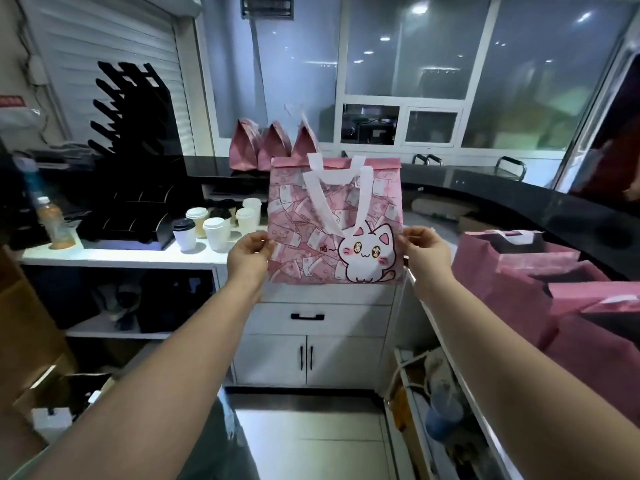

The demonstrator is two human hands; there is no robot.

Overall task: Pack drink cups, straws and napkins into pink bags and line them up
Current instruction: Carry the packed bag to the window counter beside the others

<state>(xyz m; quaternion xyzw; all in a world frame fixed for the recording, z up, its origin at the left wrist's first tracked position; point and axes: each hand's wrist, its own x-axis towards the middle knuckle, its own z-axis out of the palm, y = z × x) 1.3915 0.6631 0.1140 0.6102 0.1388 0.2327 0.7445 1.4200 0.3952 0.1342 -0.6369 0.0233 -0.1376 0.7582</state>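
Both grips clamp one flat pink bag (301, 237): left grip (247, 258) pinches its left edge, right grip (424, 252) its right edge, holding it upright and taut, probably to open it for packing. Left of the left grip, five paper cups (214, 233) plainly show, waiting. Beyond, three standing bags (273, 143) form the line; right of the right grip, spare bags (519, 271) lie heaped, uncountable.

Pink bag (334, 220), flat and upright in mid-air, cat print facing the camera, side edges pinched by left hand (250, 258) and right hand (424, 252); three bags (273, 143) in a row on the black tabletop (519, 199) behind; cups (214, 225) clustered on the white tabletop (104, 252), left; more bags (540, 289) heaped right.
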